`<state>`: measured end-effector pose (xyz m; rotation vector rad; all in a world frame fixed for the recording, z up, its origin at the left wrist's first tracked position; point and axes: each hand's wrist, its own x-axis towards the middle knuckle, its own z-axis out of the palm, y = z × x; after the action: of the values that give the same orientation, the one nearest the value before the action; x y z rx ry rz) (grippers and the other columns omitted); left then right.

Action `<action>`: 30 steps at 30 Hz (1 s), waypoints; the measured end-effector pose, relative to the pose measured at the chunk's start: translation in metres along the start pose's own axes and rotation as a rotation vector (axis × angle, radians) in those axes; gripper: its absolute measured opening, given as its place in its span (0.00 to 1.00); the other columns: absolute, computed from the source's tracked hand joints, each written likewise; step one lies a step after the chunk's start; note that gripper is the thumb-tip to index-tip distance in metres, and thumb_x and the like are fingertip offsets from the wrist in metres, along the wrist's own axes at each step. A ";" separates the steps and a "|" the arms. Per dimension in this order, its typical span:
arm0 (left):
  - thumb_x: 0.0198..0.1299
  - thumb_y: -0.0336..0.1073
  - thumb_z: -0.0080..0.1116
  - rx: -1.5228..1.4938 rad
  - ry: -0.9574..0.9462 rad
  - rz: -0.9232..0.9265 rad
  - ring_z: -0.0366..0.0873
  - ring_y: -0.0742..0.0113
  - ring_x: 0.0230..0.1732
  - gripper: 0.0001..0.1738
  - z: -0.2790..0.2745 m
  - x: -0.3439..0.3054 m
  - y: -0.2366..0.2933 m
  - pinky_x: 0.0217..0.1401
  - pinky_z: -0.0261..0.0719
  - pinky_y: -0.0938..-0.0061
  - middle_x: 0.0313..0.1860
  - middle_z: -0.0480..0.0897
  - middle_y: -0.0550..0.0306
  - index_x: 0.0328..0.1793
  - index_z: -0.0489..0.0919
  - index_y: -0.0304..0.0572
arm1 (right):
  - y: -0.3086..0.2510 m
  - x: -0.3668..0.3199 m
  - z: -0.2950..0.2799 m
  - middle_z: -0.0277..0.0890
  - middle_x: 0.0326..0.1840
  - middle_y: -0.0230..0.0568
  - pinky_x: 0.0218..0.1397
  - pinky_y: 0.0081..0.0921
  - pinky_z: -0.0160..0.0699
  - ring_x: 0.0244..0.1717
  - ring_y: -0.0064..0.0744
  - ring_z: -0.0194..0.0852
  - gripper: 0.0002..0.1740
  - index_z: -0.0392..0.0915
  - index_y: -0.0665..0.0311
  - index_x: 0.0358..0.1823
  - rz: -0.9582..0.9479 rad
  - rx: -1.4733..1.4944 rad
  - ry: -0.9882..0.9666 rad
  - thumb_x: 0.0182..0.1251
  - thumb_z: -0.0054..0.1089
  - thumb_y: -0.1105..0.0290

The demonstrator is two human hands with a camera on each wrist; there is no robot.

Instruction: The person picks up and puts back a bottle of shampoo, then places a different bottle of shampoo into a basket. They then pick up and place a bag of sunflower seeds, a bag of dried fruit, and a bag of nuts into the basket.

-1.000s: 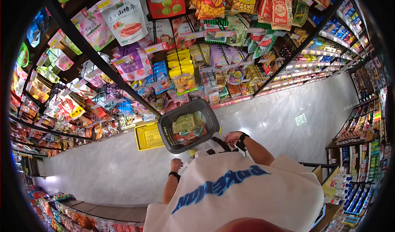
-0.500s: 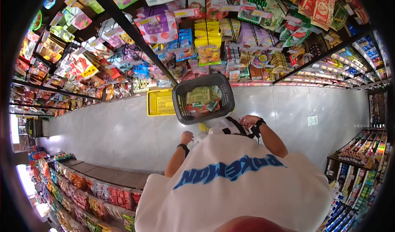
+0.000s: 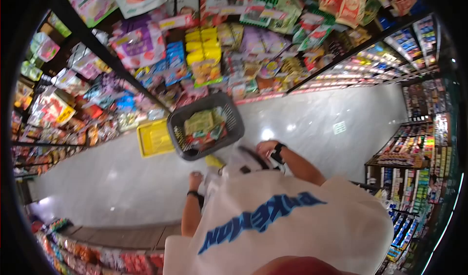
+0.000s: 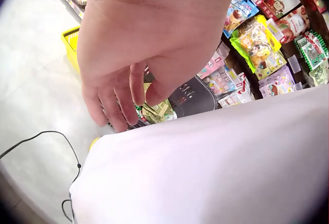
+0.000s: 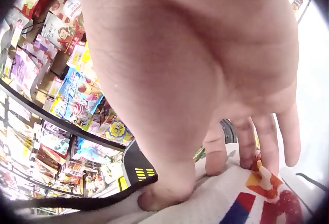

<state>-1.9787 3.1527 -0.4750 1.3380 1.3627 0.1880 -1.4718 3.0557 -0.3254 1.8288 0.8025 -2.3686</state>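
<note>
My left hand [image 3: 195,180] hangs beside the body with loosely bent fingers and holds nothing. In the left wrist view the same hand [image 4: 139,54] overlaps a dark grey shopping basket [image 3: 236,124] in front of me. Green and red snack packets [image 3: 199,123] lie inside that basket. At the front of the white clothing is my right hand [image 3: 267,149]. Seen from the right wrist, its relaxed fingers [image 5: 247,142] lie close over white cloth with a coloured print [image 5: 264,185]. The thumb is beside a black strap [image 5: 87,202].
A yellow basket [image 3: 153,138] stands on the grey floor, left of the dark one. Shelves of bagged snacks [image 3: 203,55] rise just behind both. Other shelving [image 3: 404,187] lines the right side, and more racks of packets [image 3: 131,258] stand at the lower left.
The head view has shifted, first moving the baskets up and right, then left. Both hands and the baskets keep about the same places relative to each other.
</note>
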 end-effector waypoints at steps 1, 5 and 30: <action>0.57 0.35 0.63 -0.157 -0.050 -0.074 0.83 0.58 0.38 0.07 -0.003 -0.017 0.028 0.41 0.80 0.62 0.30 0.85 0.54 0.35 0.83 0.40 | -0.007 -0.014 0.005 0.81 0.37 0.32 0.37 0.32 0.86 0.36 0.30 0.82 0.23 0.77 0.57 0.54 -0.018 0.000 0.021 0.56 0.64 0.62; 0.60 0.33 0.56 -0.290 -0.012 -0.256 0.83 0.63 0.24 0.11 0.009 -0.040 0.056 0.23 0.80 0.74 0.28 0.84 0.48 0.41 0.81 0.30 | -0.017 -0.021 0.007 0.79 0.33 0.38 0.34 0.29 0.85 0.30 0.28 0.80 0.23 0.77 0.62 0.51 0.059 -0.177 -0.086 0.59 0.66 0.55; 0.59 0.35 0.58 0.008 -0.180 -0.063 0.85 0.65 0.26 0.09 -0.024 0.067 0.106 0.26 0.83 0.70 0.27 0.85 0.52 0.33 0.83 0.37 | -0.058 0.001 -0.014 0.83 0.35 0.45 0.41 0.40 0.78 0.36 0.41 0.81 0.25 0.84 0.65 0.39 0.018 -0.730 0.000 0.37 0.77 0.60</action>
<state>-1.9152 3.2522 -0.4268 1.2852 1.2521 0.0183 -1.4791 3.1116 -0.3068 1.4954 1.3956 -1.7028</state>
